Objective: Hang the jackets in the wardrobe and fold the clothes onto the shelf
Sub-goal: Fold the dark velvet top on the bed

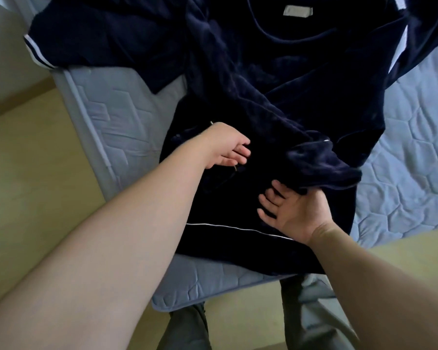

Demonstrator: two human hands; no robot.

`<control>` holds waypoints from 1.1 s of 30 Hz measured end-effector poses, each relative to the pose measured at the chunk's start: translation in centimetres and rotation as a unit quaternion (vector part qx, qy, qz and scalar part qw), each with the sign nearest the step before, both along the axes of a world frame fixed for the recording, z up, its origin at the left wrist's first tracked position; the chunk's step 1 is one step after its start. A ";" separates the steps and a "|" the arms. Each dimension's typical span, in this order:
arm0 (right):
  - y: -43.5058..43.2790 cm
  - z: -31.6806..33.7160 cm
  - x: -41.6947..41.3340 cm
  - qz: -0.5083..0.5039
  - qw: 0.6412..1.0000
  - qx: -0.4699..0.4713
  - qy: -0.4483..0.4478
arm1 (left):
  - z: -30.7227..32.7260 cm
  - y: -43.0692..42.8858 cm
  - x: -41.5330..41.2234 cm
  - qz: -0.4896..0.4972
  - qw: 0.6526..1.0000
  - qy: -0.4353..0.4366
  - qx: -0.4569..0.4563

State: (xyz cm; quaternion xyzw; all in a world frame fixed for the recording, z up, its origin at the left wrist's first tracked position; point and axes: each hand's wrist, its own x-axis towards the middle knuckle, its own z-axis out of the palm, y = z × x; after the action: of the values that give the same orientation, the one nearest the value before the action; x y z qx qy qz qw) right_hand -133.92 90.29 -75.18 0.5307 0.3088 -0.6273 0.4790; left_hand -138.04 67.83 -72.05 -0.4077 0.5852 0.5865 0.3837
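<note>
The dark navy velvety top with thin white piping (276, 79) lies spread across the near corner of my pale blue quilted mattress (402, 152), its hem hanging over the near edge. One sleeve is folded across the body, and my right hand (292, 213), palm up, pinches its cuff. My left hand (223, 145) rests loosely curled on the fabric near the left edge, gripping nothing. Below, yellowish flooring (43, 173).
</note>
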 end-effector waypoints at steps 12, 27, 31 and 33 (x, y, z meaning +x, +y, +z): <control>-1.5 0.6 -4.2 0.416 0.683 0.460 0.386 | -6.6 -4.8 -1.4 -0.015 0.882 0.102 -0.460; -6.8 0.6 -10.9 0.636 0.528 0.343 0.446 | -6.0 -7.2 -1.1 0.325 0.874 0.136 -0.335; -5.1 -0.5 -12.5 0.489 0.694 0.344 0.401 | -4.4 -8.9 -2.5 0.541 0.822 0.141 -0.108; -4.9 -1.0 -12.4 0.494 0.702 0.326 0.397 | -4.4 -9.5 -3.1 0.564 0.811 0.127 -0.090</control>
State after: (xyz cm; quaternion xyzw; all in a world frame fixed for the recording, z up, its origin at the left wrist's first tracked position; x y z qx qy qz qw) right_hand -146.27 85.41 -76.19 0.1273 0.8734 -0.3134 0.3504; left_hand -141.18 58.32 -76.49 -0.6208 0.3460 0.6911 -0.1311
